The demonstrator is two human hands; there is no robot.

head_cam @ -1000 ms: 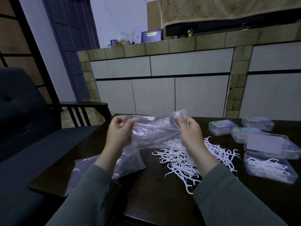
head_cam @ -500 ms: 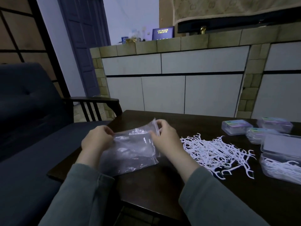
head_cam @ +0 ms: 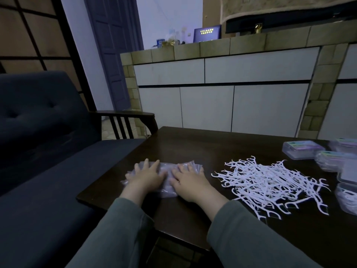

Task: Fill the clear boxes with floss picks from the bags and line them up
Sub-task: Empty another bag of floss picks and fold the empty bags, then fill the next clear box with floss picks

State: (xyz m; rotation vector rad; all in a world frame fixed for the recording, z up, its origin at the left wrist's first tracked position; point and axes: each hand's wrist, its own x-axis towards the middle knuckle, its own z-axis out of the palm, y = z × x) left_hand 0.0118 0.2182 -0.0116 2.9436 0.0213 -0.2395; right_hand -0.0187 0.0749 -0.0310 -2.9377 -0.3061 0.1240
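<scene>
An empty clear plastic bag [head_cam: 167, 172] lies flattened on the dark table [head_cam: 193, 147] near its left corner. My left hand [head_cam: 146, 176] and my right hand [head_cam: 188, 180] press flat on the bag, fingers spread. A loose heap of white floss picks [head_cam: 270, 182] lies to the right of my right hand. Closed clear boxes with pastel labels [head_cam: 301, 149] stand at the far right. An open clear box [head_cam: 347, 198] holding floss picks sits at the right edge, partly cut off.
A dark sofa [head_cam: 38, 142] with a wooden armrest [head_cam: 127, 115] runs along the table's left side. Behind the table stands a tiled counter with white cabinet doors [head_cam: 222, 105]. The table's near-left edge lies just below my wrists.
The bag was held up in both hands over the picks; it moved left and down, and both hands now lie flat on it on the table. The view shifted left.
</scene>
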